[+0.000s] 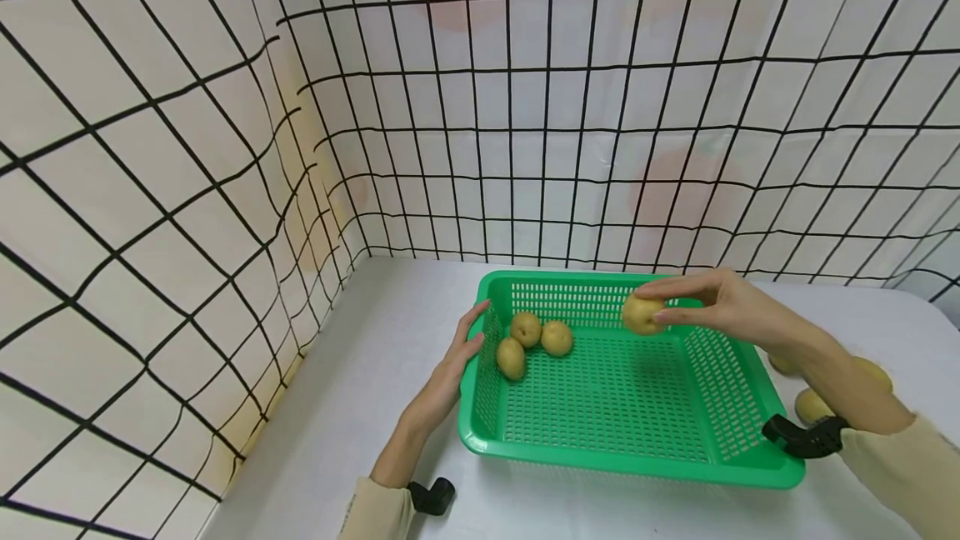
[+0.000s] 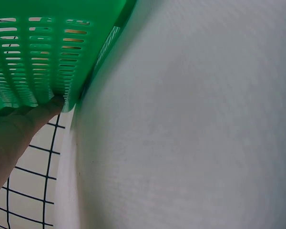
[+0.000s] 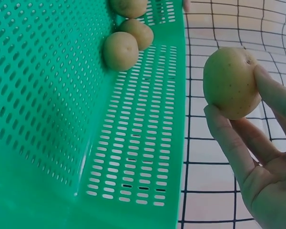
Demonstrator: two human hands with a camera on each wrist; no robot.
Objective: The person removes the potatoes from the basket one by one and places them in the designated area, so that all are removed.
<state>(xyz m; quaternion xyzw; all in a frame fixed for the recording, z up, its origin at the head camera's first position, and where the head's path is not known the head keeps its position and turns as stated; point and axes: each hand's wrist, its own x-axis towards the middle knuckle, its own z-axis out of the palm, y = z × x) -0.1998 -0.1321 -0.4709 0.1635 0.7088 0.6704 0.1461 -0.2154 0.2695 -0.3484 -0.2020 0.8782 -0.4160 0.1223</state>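
Observation:
Above the right part of a green plastic basket [image 1: 592, 457], my right hand [image 1: 712, 307] pinches a potato [image 1: 642, 314] between thumb and fingers. The same potato [image 3: 231, 82] shows close up in the right wrist view, held by the fingertips. My left hand [image 1: 447, 365] holds the basket's left rim. In the left wrist view, one finger [image 2: 43, 110] lies against the slotted outer wall [image 2: 43, 38]. Inside the basket, at its left end, lie three potatoes: one at the back [image 1: 526, 329], one beside it [image 1: 557, 338] and one in front [image 1: 512, 358].
Several more potatoes [image 1: 813, 407] lie on the white table [image 1: 337, 390] to the right of the basket, partly hidden behind my right forearm. Black wire grid [image 1: 570, 123] over pale sheeting stands behind the table and along its left side.

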